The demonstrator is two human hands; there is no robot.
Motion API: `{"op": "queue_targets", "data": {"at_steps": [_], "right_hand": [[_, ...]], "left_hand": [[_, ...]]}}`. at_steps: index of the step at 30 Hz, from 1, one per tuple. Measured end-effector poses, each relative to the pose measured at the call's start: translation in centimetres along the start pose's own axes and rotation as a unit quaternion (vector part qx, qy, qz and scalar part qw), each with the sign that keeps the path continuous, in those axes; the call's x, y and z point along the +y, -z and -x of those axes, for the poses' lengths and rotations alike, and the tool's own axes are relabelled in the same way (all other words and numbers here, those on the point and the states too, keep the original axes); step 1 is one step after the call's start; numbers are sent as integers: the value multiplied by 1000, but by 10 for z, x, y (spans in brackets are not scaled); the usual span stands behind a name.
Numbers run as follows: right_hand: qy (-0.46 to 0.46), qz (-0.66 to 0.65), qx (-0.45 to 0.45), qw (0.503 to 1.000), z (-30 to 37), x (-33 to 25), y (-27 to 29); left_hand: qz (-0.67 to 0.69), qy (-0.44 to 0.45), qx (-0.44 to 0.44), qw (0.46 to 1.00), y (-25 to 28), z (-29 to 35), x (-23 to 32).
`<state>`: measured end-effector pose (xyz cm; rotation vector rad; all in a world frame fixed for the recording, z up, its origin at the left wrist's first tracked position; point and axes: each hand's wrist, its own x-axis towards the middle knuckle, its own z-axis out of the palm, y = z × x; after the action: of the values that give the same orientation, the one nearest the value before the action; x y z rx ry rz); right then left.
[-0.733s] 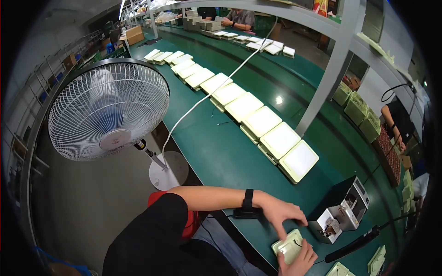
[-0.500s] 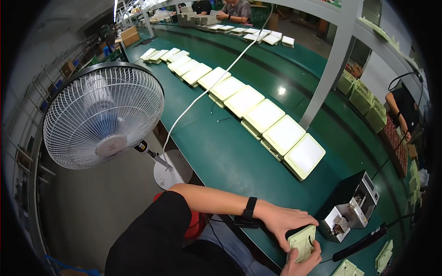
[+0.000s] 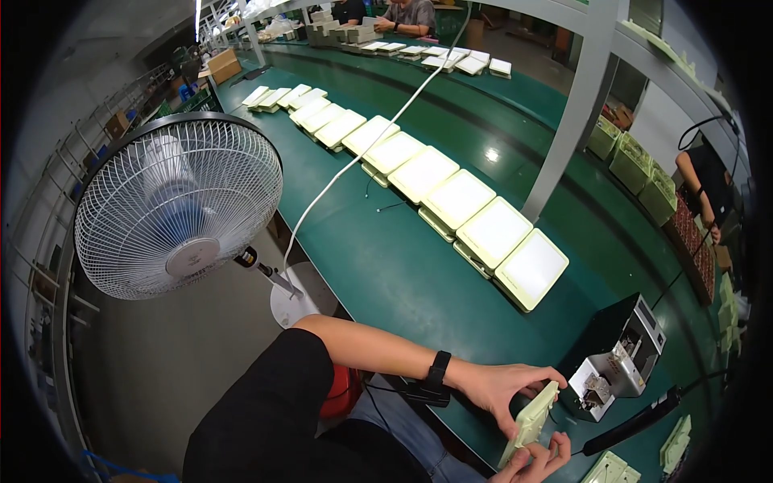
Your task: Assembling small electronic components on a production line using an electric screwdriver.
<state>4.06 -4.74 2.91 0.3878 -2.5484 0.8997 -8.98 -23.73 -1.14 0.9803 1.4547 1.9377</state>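
Between my two hands a pale green plastic housing [image 3: 531, 419] is tilted up on edge above the green table, its narrow side showing. My left hand [image 3: 501, 393], with a black band on its wrist, grips the housing between the thumb and the fingers at its upper end. The thumb and curled fingers of my right hand [image 3: 538, 463] hold its lower end, and the frame's edge cuts off part of that hand. Just beyond the housing stands a black and silver box-shaped machine [image 3: 616, 358] with an open tray. A black pen-shaped power tool [image 3: 632, 423] lies beside my right hand.
A long row of square pale green panels with white faces [image 3: 497, 232] runs along the green table [image 3: 386, 282]. More green housings [image 3: 609, 468] lie at the lower right. A grey post [image 3: 576, 121], a hanging white cable [image 3: 346, 167] and a standing fan [image 3: 181, 205] flank the table. Other people sit beyond.
The housing has turned from facing up to standing on edge. My left fingers have shifted to its upper end, and my right fingers have curled at its lower end.
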Motion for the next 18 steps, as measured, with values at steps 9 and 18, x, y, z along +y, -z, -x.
{"op": "queue_targets", "data": {"at_steps": [9,18], "right_hand": [[-95,-150,169,970,-7,5,-10],[-125,-109,102,981,-4,30,23]], "left_hand": [[56,7,22,998,12,4,-1],[219,92,56,970,31,-7,0]]}}
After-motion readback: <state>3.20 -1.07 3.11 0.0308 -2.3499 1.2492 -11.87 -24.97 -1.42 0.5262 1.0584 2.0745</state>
